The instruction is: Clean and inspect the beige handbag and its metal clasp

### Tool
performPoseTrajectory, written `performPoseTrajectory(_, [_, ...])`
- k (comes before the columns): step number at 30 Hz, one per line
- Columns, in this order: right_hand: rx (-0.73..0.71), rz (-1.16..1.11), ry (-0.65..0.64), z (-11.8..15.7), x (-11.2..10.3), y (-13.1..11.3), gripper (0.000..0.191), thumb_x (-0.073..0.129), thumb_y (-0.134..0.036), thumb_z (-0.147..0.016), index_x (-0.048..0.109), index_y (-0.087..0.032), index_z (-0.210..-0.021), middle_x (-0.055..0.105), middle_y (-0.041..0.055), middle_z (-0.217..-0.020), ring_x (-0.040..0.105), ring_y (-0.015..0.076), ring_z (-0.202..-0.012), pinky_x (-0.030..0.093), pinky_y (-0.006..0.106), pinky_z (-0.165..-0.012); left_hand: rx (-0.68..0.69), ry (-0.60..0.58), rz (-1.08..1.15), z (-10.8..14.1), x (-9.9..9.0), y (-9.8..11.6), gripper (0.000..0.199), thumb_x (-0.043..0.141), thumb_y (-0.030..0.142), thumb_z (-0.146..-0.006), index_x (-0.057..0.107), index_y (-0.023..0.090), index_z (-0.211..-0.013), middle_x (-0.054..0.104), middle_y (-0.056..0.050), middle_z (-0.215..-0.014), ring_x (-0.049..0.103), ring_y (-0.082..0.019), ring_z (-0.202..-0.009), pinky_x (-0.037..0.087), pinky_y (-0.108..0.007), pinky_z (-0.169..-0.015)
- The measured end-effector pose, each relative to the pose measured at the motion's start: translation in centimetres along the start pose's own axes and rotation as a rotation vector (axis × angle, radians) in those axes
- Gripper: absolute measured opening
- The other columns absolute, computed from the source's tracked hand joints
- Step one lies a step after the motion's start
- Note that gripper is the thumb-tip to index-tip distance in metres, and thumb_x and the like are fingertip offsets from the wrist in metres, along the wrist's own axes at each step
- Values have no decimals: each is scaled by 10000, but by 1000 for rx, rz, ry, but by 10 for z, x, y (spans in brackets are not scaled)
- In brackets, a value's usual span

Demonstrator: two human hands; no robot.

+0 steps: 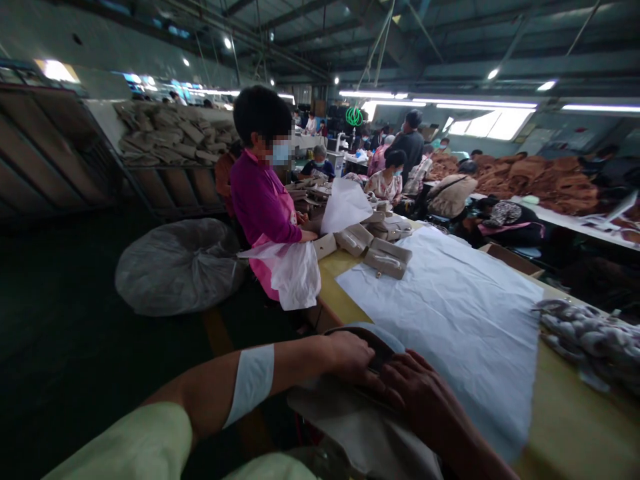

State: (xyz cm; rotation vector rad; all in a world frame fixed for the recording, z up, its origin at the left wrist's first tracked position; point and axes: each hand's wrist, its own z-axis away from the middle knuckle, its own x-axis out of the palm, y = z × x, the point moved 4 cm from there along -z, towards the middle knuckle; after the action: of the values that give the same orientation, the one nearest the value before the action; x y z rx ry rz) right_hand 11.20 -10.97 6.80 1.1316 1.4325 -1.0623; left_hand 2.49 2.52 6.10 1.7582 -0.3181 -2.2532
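A taupe bag (370,427) lies at the near edge of the table, close to my body, with its dark opening facing up. My left hand (353,360) is closed on the rim of this opening from the left. From the right, my right hand (425,397) grips the same rim, its fingers bent over the edge and close to the left fingertips. Both hands hide part of the bag, and the fingertips inside the opening do not show. Under and beyond it spreads a large white sheet (450,300).
Several finished taupe bags (387,257) sit farther up the yellow table (575,413). Bundled grey-white straps (590,333) lie at right. A co-worker in a purple top (260,200) stands at left, holding white wrapping (295,270). A large plastic sack (180,267) rests on the floor.
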Motion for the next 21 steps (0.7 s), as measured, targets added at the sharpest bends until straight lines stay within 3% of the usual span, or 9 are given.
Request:
performPoseTrajectory(2, [27,1,19,7,7,1,122,615,-168,-972,687,-265,-959,770,-21,-934,718,231,-1033,319,526,-1201,29,112,-33,12,-10,0,566,588,661,-959,764,135,-1069,763,-153,-1143,735,-290,-1040,566,-336,-822])
performPoseTrajectory(4, [42,55,-4,11,16,0,139,588,-152,-967,696,-232,-933,766,3,-876,731,242,-973,265,596,-1236,-31,218,-116,24,-17,-4,490,606,584,-983,768,122,-1008,767,-154,-1082,739,-290,-1006,559,-346,-821])
performPoseTrajectory(7, [82,69,-90,11,24,2,155,609,-159,-959,721,-154,-1066,787,63,-944,744,254,-914,384,608,-1178,-160,199,-240,36,-14,-13,561,608,628,-965,779,93,-946,776,-182,-976,748,-328,-911,550,-402,-778])
performPoseTrajectory(9, [94,50,-138,9,23,5,211,637,-180,-959,716,-124,-1147,792,95,-998,748,281,-934,511,565,-1054,-151,152,-261,39,-9,-16,566,610,636,-961,782,98,-933,779,-178,-948,751,-326,-882,542,-403,-752])
performPoseTrajectory(12, [95,23,-133,7,16,7,141,677,-186,-944,731,-156,-1071,782,74,-922,741,279,-864,590,479,-854,-106,216,-268,42,-7,-20,489,615,574,-984,771,114,-928,778,-154,-935,750,-293,-880,536,-385,-782])
performPoseTrajectory(16, [97,-42,75,11,-2,8,83,697,-158,-931,715,-238,-921,752,4,-857,726,235,-900,513,521,-1055,-120,284,-268,46,-1,-24,493,702,577,-927,769,90,-899,774,-158,-930,737,-306,-944,518,-425,-922])
performPoseTrajectory(18, [143,-73,134,15,-12,8,96,762,-187,-883,726,-256,-939,763,31,-984,702,263,-1053,511,505,-1065,-171,242,-245,48,3,-26,492,727,571,-909,772,81,-903,773,-167,-933,736,-323,-960,530,-429,-903])
performPoseTrajectory(21, [287,-34,72,19,-18,10,253,850,-240,-762,764,-254,-1000,698,129,-1325,636,359,-1236,564,484,-975,-189,211,-222,50,4,-24,359,780,449,-894,758,93,-931,769,-154,-974,737,-330,-971,559,-414,-853])
